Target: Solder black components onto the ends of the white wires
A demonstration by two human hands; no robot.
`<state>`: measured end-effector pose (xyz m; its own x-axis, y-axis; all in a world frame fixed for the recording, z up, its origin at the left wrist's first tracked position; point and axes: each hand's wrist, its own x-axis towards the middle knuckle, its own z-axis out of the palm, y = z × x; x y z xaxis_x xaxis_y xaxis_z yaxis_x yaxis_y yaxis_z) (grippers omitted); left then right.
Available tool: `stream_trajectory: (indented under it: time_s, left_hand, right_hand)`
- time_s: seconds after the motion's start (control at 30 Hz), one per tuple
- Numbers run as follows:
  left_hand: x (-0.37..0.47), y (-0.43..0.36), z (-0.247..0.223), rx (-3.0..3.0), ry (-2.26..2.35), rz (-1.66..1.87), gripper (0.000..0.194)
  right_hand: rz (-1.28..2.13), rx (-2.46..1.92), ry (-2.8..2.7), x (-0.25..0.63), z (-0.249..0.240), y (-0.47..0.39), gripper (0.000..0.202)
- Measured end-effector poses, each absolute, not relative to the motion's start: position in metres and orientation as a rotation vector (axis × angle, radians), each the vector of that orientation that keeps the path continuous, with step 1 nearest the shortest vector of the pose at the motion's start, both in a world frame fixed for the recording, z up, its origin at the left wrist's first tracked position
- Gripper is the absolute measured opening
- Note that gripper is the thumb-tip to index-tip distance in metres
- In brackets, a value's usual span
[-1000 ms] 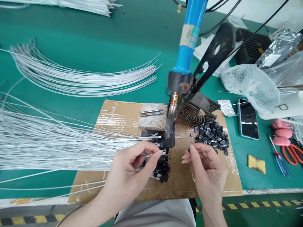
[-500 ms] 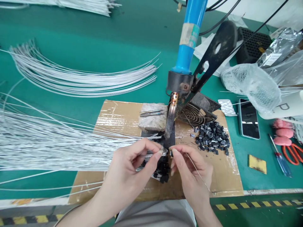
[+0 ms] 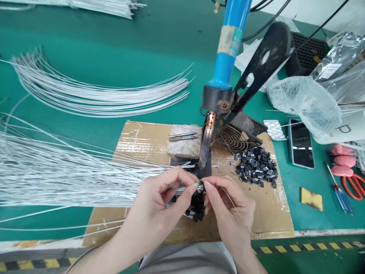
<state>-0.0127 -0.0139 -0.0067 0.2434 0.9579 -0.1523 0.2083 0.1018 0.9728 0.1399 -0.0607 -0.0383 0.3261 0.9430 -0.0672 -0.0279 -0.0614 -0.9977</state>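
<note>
My left hand [image 3: 164, 203] is closed in a pinch around the end of a thin wire, just below the soldering iron tip [image 3: 204, 158]. My right hand [image 3: 232, 205] pinches a small black connector [image 3: 203, 186], mostly covered by the fingers. A thin strand of solder wire [image 3: 236, 209] also runs through this hand and trails down past the palm. The two hands' fingertips nearly meet. Beneath them lies a cluster of black connectors [image 3: 196, 209] on wire ends. The blue-handled soldering iron [image 3: 224, 68] points downward in a black metal holder [image 3: 265, 61].
White wires [image 3: 71, 175] fan out on the left, with another bundle [image 3: 114, 99] behind. Loose black connectors [image 3: 256, 167] are heaped on the cardboard [image 3: 273, 213] near a small fan [image 3: 239, 133]. To the right lie a phone [image 3: 300, 144], yellow sponge [image 3: 311, 199], screwdriver [image 3: 342, 198] and scissors [image 3: 353, 186].
My right hand has shifted slightly left, bringing the black connector up to the left fingertips and closing the small gap. My left hand stays nearly in place.
</note>
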Motion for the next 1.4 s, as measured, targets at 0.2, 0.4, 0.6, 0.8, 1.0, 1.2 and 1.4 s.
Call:
stream_trajectory:
  time_s: [0.2, 0.4, 0.6, 0.8, 1.0, 1.2, 1.4]
  left_hand:
    - [-0.01, -0.011, -0.003, 1.374, 1.237, 0.794, 0.016]
    - [-0.01, -0.009, -0.004, 1.433, 1.315, 0.788, 0.016]
    - [-0.008, -0.006, -0.004, 1.461, 1.351, 0.786, 0.016]
    - [-0.007, -0.003, -0.002, 1.485, 1.343, 0.789, 0.016]
    - [-0.007, 0.001, -0.001, 1.47, 1.345, 0.8, 0.015]
    - [-0.007, 0.002, 0.001, 1.471, 1.338, 0.82, 0.016]
    - [-0.005, 0.003, 0.003, 1.468, 1.335, 0.841, 0.016]
  right_hand:
    - [0.899, -1.403, -1.038, 0.143, -0.039, -0.064, 0.019]
    - [0.883, -1.361, -1.105, 0.146, -0.04, -0.07, 0.034]
    - [0.792, -1.493, -1.237, 0.153, -0.033, -0.069, 0.023]
    - [0.733, -1.431, -1.36, 0.154, -0.031, -0.063, 0.019]
    - [0.796, -1.361, -1.223, 0.147, -0.034, -0.064, 0.019]
    - [0.778, -1.382, -1.192, 0.144, -0.031, -0.061, 0.019]
    - [0.74, -1.381, -1.192, 0.145, -0.03, -0.058, 0.02]
